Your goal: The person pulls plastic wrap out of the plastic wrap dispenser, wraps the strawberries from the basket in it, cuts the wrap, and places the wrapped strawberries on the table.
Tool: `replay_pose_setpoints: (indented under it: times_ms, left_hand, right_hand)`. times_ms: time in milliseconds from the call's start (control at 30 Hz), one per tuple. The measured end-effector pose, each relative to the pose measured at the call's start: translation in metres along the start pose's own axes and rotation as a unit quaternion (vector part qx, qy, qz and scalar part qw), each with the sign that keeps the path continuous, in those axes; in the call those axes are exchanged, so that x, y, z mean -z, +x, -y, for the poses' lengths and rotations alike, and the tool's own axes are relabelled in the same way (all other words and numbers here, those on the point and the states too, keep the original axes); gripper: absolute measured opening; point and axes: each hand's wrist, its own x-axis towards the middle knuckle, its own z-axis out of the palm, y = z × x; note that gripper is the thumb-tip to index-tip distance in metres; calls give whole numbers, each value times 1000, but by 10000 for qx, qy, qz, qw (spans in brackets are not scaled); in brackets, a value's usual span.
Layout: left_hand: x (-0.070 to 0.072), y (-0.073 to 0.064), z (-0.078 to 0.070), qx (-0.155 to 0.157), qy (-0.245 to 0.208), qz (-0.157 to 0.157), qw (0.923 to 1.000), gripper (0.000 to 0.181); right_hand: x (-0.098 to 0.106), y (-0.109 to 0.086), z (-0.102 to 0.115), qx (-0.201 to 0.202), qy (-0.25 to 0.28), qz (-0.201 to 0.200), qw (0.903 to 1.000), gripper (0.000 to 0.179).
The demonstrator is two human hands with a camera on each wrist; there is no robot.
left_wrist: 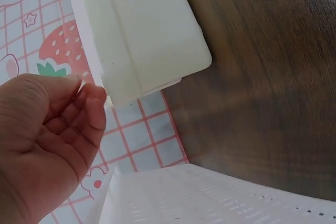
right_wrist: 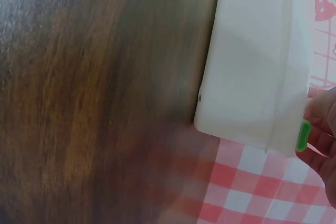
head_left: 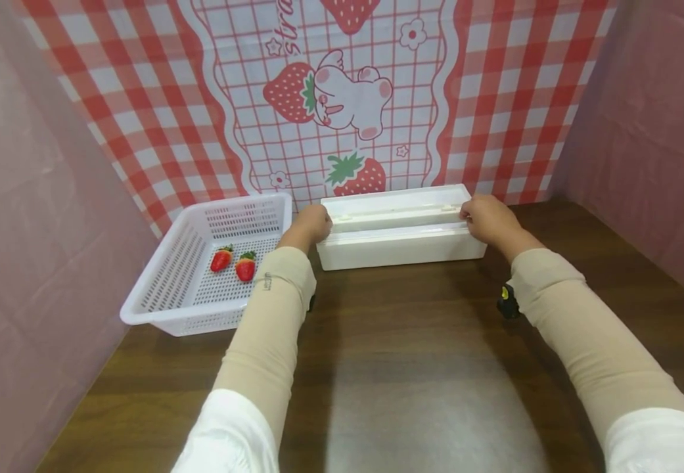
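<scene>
A long white box point(head_left: 401, 251) with its lid point(head_left: 397, 199) raised lies on the table near the back. My left hand point(head_left: 313, 225) is at its left end; in the left wrist view the thumb and fingertips pinch together right at the upper corner of the box point(left_wrist: 152, 30). At the opposite end my right hand point(head_left: 488, 218) has its fingers curled at the upper edge. A small green piece point(right_wrist: 303, 136) shows between that hand and the box end in the right wrist view. Inside the box, the part below the lid is mostly hidden.
To the left stands a white perforated basket point(head_left: 140, 305) holding two strawberries, one strawberry point(head_left: 221, 258) beside another strawberry point(head_left: 246, 267). Behind the box hangs a red-and-white checked cloth point(head_left: 495, 98) with strawberry prints. Pink cloth point(head_left: 643, 131) walls flank the brown wooden table point(head_left: 412, 368).
</scene>
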Motion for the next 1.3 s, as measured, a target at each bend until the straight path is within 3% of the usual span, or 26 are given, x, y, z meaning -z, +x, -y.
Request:
replay_pose_setpoints:
  times_ms: [100,167,267,500,833,1300]
  left_hand:
    - [-1,1,0,42,-287,-125,9995,26]
    - [-2,1,0,63,-461,-204,9987,21]
    - [-3,1,-2,-32,-347,-362,9987,6]
    - [-7,4,-6,-129,255,-667,9974,8]
    - [-5,5,-3,48,-78,-967,9953,8]
    - [2,0,-5,283,-191,-1281,9912,6]
  right_hand:
    - [2,0,0,-281,39,173,9994,16]
    - [3,0,0,-342,32,213,9992,15]
    - [5,2,2,-342,4,186,9992,13]
    - [7,3,3,-401,-22,165,9991,13]
    - [6,5,0,-691,146,87,9975,13]
    - [15,10,3,-352,220,-223,9989,10]
